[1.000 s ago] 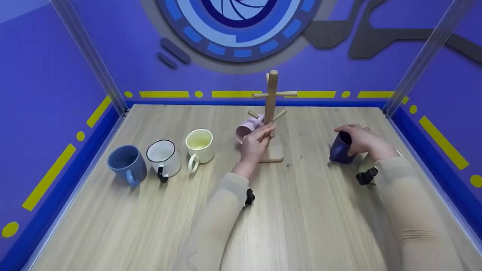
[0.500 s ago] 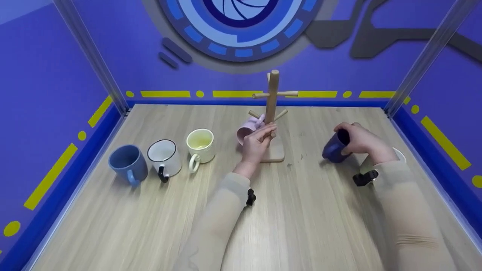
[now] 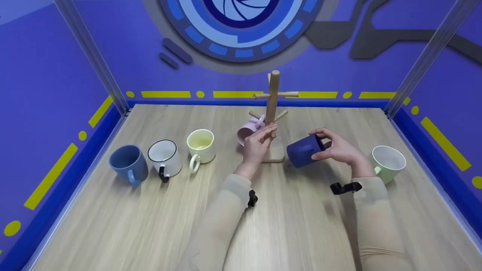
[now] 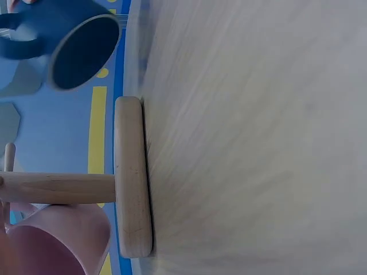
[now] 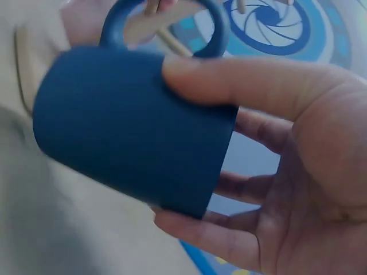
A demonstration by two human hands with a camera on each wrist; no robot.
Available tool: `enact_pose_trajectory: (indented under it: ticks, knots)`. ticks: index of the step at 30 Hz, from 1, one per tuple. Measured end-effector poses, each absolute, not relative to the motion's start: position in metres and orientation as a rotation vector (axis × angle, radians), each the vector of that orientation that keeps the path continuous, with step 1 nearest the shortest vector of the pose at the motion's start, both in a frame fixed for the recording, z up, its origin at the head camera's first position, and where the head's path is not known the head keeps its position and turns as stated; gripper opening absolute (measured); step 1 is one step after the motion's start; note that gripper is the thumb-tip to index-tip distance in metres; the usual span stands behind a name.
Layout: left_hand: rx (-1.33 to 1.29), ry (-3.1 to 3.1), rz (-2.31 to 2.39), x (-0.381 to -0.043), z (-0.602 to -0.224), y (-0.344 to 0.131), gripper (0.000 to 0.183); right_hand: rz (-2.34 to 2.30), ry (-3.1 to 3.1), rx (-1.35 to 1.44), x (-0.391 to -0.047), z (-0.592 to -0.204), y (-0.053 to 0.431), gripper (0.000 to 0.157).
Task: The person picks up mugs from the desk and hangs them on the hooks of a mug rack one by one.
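Note:
Tilted on its side, a dark blue mug (image 3: 302, 151) is held by my right hand (image 3: 339, 150) near its rim. In the right wrist view the thumb presses the mug's wall (image 5: 132, 126) below its handle, with the fingers on the far side. My left hand (image 3: 257, 146) grips the wooden mug tree (image 3: 272, 101) low on its post. A pink mug (image 3: 247, 131) hangs by its handle from a lower peg, left of the post; its open end also shows in the left wrist view, beside the tree's base (image 4: 133, 177).
On the left stand a grey-blue mug (image 3: 128, 163), a white mug with black rim and handle (image 3: 165, 160) and a pale yellow mug (image 3: 201, 146). A light green mug (image 3: 389, 165) stands right of my right wrist. Blue panels (image 3: 188, 81) border the table (image 3: 286, 226).
My right hand has carried the dark blue mug leftward toward the mug tree, tipping it from upright onto its side. The light green mug has come into fuller view. My left hand has stayed put.

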State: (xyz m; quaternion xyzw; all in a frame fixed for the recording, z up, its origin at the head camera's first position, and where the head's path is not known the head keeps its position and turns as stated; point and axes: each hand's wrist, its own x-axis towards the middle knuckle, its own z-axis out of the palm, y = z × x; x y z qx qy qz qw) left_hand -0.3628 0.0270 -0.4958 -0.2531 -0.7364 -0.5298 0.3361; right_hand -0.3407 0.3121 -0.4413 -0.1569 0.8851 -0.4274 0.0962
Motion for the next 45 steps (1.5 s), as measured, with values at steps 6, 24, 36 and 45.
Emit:
enact_pose_trajectory:
  ticks: [6,24,36,45]
  knots:
    - [-0.666,-2.029,-1.364,-0.353,-0.491,0.022,0.028,-1.523,2.380,-0.564,-0.339,-0.452,0.293,0.070]
    - [-0.444,-2.729,-1.835,-0.308,-0.447,-0.020,0.061,-1.715,2.214,-0.359,-0.336,-0.453,0.244,0.051]
    - [-0.105,-2.461,-2.253,-0.319,-0.478,-0.002,0.060,-1.628,2.276,-0.263,-0.345,-0.470,0.232,0.077]
    - [0.097,-2.242,-2.400,-0.325,-0.496,0.011,0.052,-1.859,2.158,-0.105,-0.354,-0.486,0.222,0.081]
